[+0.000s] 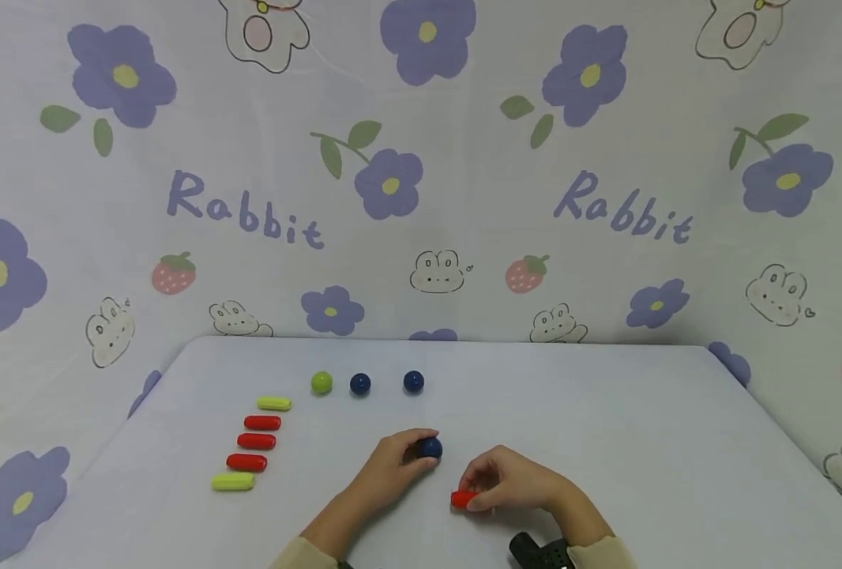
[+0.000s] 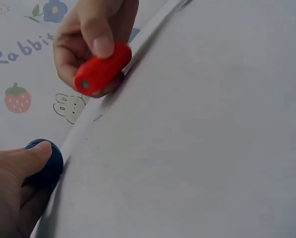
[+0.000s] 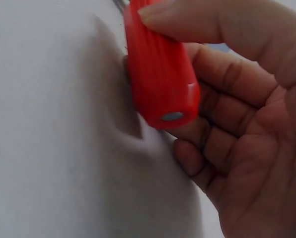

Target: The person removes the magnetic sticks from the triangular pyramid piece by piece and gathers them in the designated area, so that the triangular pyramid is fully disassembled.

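My left hand (image 1: 391,466) grips a dark blue ball (image 1: 431,448) between thumb and fingers, near the middle of the white table. In the left wrist view the same blue ball (image 2: 44,166) shows under the thumb. To the right and nearer the front edge, my right hand (image 1: 509,480) pinches a red rod (image 1: 462,499) between thumb and fingers. Close up in the right wrist view, the red rod (image 3: 163,79) has flattened sides and a round silvery spot on its end. The two held pieces are a short way apart.
Left of my hands, a slanting column holds a yellow-green rod (image 1: 274,404), several red rods (image 1: 256,442) and another yellow-green rod (image 1: 232,482). Behind stand a green ball (image 1: 321,383) and two blue balls (image 1: 360,385). A patterned cloth (image 1: 492,197) hangs behind the table (image 1: 641,427).
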The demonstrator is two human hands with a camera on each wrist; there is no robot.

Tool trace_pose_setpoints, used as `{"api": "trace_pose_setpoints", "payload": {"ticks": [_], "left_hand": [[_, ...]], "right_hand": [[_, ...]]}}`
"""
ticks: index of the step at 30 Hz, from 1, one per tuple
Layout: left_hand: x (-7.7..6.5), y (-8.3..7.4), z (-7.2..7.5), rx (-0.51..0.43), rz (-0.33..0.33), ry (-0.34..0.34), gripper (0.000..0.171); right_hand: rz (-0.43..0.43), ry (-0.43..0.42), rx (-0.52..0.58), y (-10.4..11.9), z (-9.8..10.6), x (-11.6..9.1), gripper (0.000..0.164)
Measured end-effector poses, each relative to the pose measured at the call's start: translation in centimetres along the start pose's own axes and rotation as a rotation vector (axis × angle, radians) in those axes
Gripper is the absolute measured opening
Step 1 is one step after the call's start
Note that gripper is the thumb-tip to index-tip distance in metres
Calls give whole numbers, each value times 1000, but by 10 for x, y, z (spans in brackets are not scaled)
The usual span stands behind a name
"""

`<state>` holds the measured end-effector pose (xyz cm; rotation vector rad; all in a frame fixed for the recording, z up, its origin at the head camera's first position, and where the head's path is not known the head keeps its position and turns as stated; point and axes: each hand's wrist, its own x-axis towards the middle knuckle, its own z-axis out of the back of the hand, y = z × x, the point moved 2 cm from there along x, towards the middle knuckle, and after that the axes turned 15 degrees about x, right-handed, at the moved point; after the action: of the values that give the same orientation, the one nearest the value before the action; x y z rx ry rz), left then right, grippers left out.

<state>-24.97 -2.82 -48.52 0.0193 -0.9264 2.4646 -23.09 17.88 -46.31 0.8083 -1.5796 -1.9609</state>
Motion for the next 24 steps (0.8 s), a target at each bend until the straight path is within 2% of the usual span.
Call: {"api": "trace_pose_setpoints", "payload": {"ticks": [5,9,16,24], "left_hand": [[30,3,-7,12,-20,-83,39],[50,2,-16,23,-46,-116,40],[73,-4,-28,69,3,-170,40],[94,-6,-32,126,19,-254,40]], "right_hand": [[-34,43,38,3,7,-6,19],[-72,80,77,3,12,-14,21],[-85,129,138,4,16,-25,24],[-67,151,171,5,21,-28,28]]}}
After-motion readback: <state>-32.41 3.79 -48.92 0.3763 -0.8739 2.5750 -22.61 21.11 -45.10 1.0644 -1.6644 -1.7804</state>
